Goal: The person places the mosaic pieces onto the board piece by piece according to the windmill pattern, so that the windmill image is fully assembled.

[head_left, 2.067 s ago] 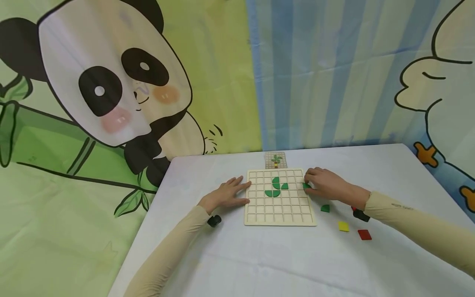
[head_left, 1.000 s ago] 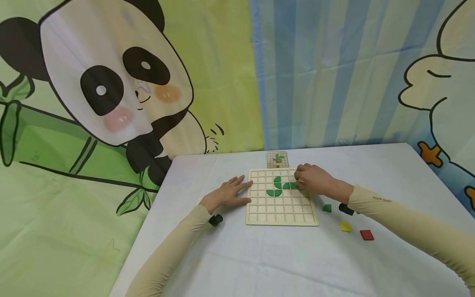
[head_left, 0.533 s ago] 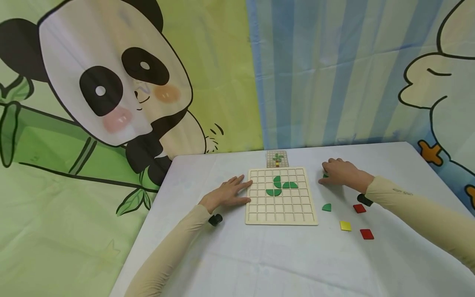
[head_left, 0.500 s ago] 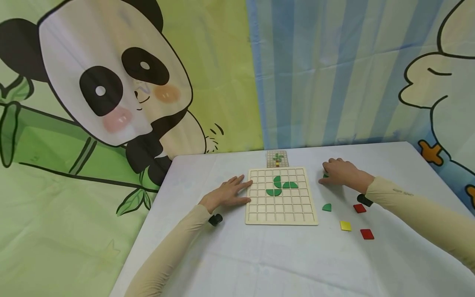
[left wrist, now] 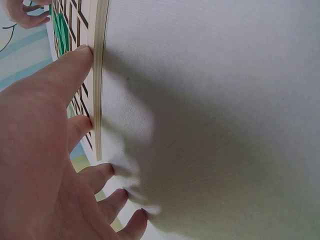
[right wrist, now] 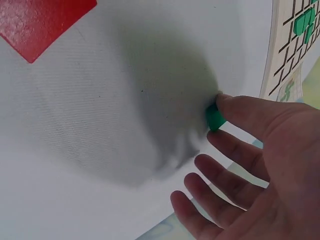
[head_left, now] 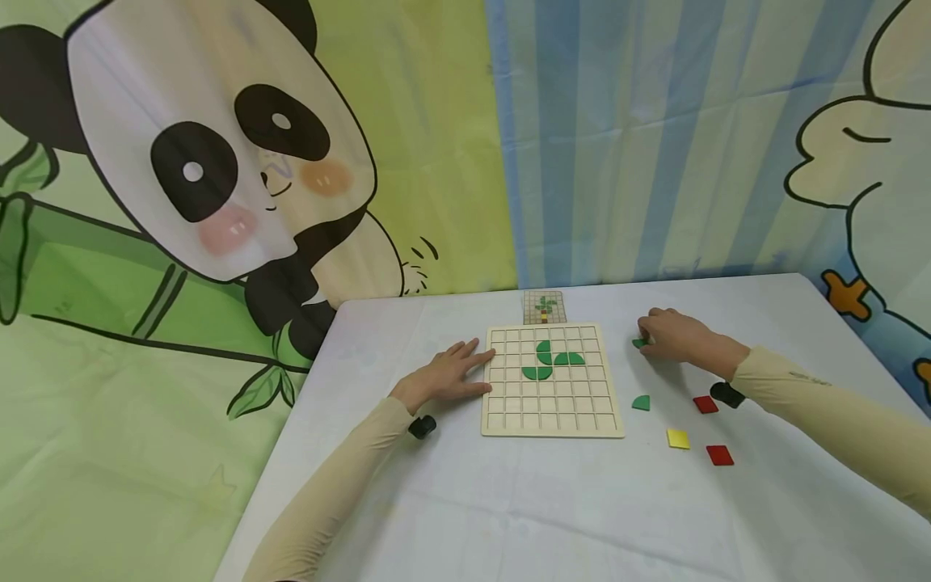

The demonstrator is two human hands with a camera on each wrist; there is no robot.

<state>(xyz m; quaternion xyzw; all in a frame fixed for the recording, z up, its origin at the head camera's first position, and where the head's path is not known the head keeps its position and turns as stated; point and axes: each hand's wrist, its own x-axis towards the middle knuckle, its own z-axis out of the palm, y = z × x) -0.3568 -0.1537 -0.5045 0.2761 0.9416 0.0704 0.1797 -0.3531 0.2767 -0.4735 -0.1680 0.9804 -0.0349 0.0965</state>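
A wooden grid board (head_left: pixel 553 412) lies on the white table with several green quarter-circle tiles (head_left: pixel 570 359) set in its squares. My left hand (head_left: pixel 444 377) is spread at the board's left side; in the left wrist view its thumb and index fingertip touch the board's edge (left wrist: pixel 98 100) while the other fingertips rest on the cloth. To the right of the board, my right hand (head_left: pixel 676 335) pinches a green quarter-circle tile (right wrist: pixel 215 118) between thumb and index finger, close over the cloth. The remaining fingers of that hand are loosely bent.
Right of the board lie another green quarter-circle tile (head_left: pixel 641 402), a yellow square tile (head_left: pixel 678 439) and two red tiles, one nearer the wrist (head_left: pixel 705 404) and one lower (head_left: pixel 720 455). A small pattern card (head_left: pixel 544 307) sits behind the board. Printed curtains hang behind the table.
My right hand set a green tile in the grid beside another, left the board and moved right to a further green tile, which it now pinches. The left hand stays at the board's edge.
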